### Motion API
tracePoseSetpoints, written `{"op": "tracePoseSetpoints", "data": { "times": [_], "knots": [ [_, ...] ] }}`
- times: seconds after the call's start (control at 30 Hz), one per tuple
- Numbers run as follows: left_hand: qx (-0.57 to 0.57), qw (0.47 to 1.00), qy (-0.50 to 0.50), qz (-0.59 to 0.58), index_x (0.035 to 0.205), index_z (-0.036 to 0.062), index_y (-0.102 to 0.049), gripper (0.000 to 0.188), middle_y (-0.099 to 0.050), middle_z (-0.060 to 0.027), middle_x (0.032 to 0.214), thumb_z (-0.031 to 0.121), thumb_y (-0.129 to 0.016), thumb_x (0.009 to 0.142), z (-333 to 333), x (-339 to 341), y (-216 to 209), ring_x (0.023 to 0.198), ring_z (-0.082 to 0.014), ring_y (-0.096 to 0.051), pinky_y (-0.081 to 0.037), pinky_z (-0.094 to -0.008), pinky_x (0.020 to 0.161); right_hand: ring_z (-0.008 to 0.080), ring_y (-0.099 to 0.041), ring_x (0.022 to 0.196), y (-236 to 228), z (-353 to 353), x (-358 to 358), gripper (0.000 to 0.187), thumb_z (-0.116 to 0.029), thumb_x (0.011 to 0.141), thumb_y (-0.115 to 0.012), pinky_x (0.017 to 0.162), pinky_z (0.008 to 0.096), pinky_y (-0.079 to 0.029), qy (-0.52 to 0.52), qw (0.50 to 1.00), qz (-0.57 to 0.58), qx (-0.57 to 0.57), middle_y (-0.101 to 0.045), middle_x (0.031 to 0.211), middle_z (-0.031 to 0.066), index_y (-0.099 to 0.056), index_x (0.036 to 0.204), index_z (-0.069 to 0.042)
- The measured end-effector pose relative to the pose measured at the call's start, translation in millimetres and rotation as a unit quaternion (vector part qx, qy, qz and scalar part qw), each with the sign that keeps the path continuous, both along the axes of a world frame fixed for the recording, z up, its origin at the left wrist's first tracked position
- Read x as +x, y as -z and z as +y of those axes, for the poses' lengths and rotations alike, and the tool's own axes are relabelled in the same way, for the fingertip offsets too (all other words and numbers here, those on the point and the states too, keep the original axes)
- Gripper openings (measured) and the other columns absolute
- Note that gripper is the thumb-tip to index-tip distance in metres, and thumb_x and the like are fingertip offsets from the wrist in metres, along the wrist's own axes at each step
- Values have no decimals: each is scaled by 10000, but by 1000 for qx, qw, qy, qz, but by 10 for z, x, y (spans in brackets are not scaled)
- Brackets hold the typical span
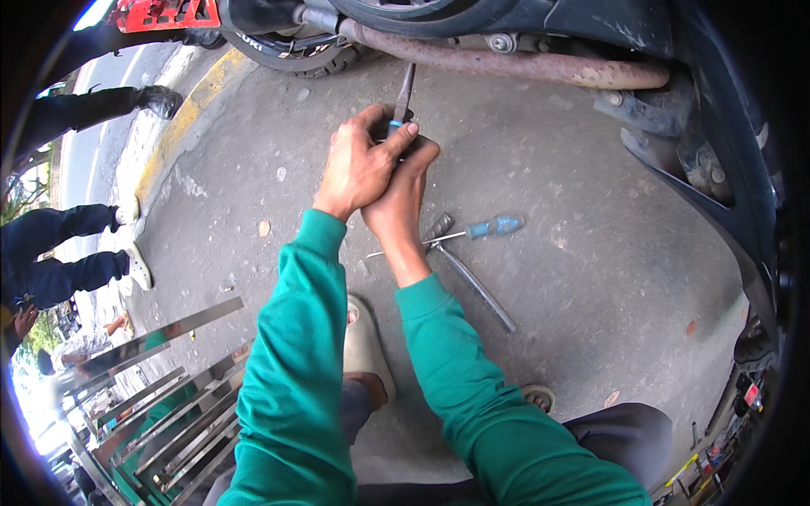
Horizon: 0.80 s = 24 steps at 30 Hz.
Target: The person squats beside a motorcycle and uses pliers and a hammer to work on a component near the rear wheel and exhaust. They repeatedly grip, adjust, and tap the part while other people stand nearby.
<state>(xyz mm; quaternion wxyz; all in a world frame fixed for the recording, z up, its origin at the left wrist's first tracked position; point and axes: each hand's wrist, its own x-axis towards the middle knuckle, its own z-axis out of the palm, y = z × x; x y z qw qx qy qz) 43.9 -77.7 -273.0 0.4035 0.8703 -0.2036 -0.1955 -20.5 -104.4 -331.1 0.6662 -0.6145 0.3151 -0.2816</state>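
Both your hands are wrapped together around one tool (403, 94) — your left hand (359, 164) lies over the top with its thumb pressed along the blue handle, and your right hand (403, 190) is closed underneath it, fingers curled tight. The dark shaft rises from your grip, tilted slightly right, and its tip meets the rusty pipe (523, 64) that runs across just above your hands, under the dark body of the vehicle (717, 126).

No package or sign lies near your hands; a red plate (160, 13) with cut-out shapes sits far up and to the left, beside a tyre (299, 57).

Below and right of your right wrist lie two more tools on the concrete: a screwdriver with a blue handle (477, 230) and a long dark metal bar (472, 282), crossing each other, close beside your forearm. Right of them the concrete (591, 278) is bare up to the vehicle's curved edge.

To the left the ground opens out to a yellow-painted kerb (181, 122). Lower left, near your left elbow, stands a stack of shiny metal strips (160, 405). Another person's legs — two shoes visible — are well off to the left (76, 253).
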Motion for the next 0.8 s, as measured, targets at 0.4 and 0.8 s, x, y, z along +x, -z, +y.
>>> {"op": "tracePoseSetpoints", "data": {
  "times": [0.4,0.8],
  "knots": [
    [-134,969,-137,158,1039,2,-709,280,-734,-87,961,222,-821,907,-388,-407,77,901,-159,-685,-535,-296,821,155,-653,776,-210,-964,-609,319,37,837,-563,666,347,-514,-243,959,90,115,-699,916,106,-629,1149,53],
    [-292,912,-89,276,1316,43,-654,402,-714,-47,1055,313,-669,1020,-195,-463,22,908,-124,-699,-565,-266,744,172,-637,766,-634,-1236,-622,362,-23,808,-636,629,362,-603,-312,910,-12,274,-641,929,75,-628,1168,7]
  ]
}}
